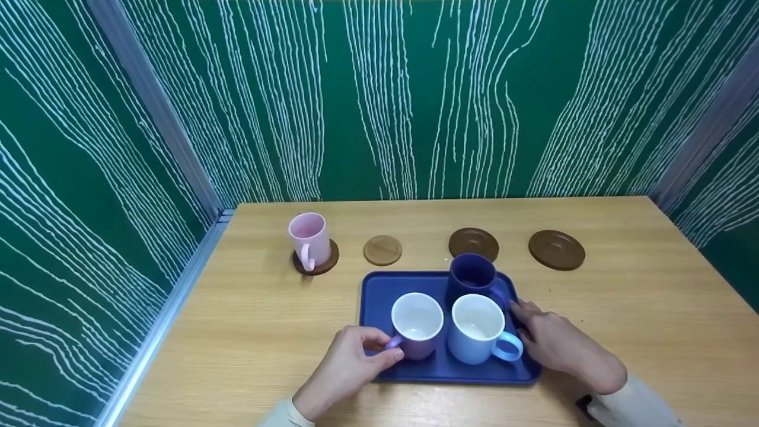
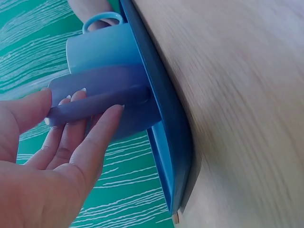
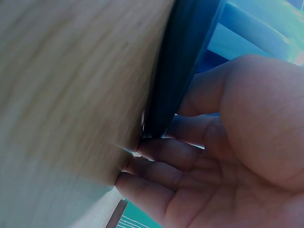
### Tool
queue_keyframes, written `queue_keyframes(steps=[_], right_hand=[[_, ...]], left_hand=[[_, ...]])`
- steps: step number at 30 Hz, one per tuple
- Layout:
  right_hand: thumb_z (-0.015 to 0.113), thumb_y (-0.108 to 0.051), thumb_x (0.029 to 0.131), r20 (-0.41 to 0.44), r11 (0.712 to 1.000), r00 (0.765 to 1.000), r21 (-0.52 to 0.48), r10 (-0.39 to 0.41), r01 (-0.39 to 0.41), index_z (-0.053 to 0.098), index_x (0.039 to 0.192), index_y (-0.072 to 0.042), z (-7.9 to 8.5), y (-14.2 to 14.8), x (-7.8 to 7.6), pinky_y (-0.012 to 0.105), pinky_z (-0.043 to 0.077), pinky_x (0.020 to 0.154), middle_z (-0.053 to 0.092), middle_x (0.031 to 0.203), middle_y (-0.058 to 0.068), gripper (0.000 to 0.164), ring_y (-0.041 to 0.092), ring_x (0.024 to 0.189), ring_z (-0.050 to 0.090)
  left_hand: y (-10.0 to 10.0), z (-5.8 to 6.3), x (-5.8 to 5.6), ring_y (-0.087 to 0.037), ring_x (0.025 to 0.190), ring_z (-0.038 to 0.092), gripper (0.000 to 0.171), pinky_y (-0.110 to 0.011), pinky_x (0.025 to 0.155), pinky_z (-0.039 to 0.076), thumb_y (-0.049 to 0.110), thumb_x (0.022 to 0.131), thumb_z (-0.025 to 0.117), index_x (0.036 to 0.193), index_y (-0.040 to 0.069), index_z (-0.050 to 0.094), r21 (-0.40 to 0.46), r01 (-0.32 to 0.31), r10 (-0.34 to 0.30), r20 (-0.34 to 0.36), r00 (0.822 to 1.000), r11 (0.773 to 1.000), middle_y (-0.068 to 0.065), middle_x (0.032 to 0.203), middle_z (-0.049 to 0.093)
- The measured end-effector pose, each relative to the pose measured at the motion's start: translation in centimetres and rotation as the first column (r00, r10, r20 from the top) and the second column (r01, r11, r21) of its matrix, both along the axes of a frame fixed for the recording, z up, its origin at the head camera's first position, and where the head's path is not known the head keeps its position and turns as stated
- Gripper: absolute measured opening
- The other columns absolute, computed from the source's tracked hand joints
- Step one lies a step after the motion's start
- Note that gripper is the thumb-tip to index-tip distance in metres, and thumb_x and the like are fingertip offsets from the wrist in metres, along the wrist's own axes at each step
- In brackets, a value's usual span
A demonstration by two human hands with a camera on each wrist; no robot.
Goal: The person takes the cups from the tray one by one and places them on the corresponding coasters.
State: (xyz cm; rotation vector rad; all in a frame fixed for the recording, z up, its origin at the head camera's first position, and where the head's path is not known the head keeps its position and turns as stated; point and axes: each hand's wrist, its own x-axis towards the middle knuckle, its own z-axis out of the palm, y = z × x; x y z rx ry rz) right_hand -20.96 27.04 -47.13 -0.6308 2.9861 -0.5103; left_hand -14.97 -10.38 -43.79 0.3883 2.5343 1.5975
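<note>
My left hand (image 1: 350, 360) pinches the handle of a purple mug (image 1: 418, 347) with a white inside, which stands on a dark blue tray (image 1: 375, 293). Thumb and fingertips meet that handle in the left wrist view. To its right is a light blue mug (image 1: 469, 343), white inside, its handle toward the right. Behind that one stands a navy mug (image 1: 459, 289). At the tray's right edge, my right hand (image 1: 560, 344) grips the rim, thumb on the inner side and fingers outside, as the right wrist view shows. The right fingertips are partly hidden.
A pink mug (image 1: 317, 248) stands on a brown coaster (image 1: 332, 261) at the back left. Along the back lie a small light wooden coaster (image 1: 382, 250) and two dark brown coasters, one behind the tray (image 1: 409, 274) and another coaster (image 1: 556, 249) farther right. Green panels (image 1: 379, 118) enclose the table.
</note>
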Motion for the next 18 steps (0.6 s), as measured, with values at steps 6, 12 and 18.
queue_keyframes(steps=[6, 12, 18], right_hand=[[0.061, -0.013, 0.100, 0.017, 1.000, 1.000, 0.000, -0.001, 0.001, 0.048, 0.148, 0.011, -0.11, 0.00, -0.03, 0.065, 0.040, 0.111, 0.047, 0.149, 0.036, 0.055, 0.055, 0.138, 0.046], [0.062, -0.012, 0.099, -0.003, 1.000, 1.000, 0.000, 0.005, -0.005, 0.050, 0.145, 0.012, -0.19, -0.04, 0.06, 0.065, 0.041, 0.110, 0.048, 0.148, 0.036, 0.054, 0.055, 0.136, 0.047], [0.060, -0.012, 0.100, 0.011, 1.000, 1.000, 0.005, 0.001, -0.001, 0.051, 0.145, 0.013, -0.01, -0.02, 0.08, 0.066, 0.041, 0.110, 0.047, 0.150, 0.035, 0.052, 0.055, 0.137, 0.046]], left_hand=[[0.08, -0.21, -0.02, -0.010, 0.091, 0.066, 0.009, -0.033, 0.084, 0.054, 0.023, 0.089, 0.083, 0.083, 0.017, 0.078, 0.011, 0.001, -0.001, 0.003, 1.000, 1.000, 0.011, 0.080, 0.073], [0.11, -0.40, -0.18, -0.007, 0.082, 0.069, 0.009, -0.019, 0.070, 0.050, 0.016, 0.089, 0.082, 0.081, 0.015, 0.077, 0.046, 0.014, -0.014, 0.011, 1.000, 0.999, 0.008, 0.077, 0.076], [0.18, -0.44, -0.27, -0.007, 0.077, 0.072, 0.009, -0.016, 0.060, 0.047, 0.012, 0.088, 0.082, 0.081, 0.011, 0.076, 0.092, 0.012, -0.015, 0.035, 0.999, 0.996, 0.004, 0.077, 0.077]])
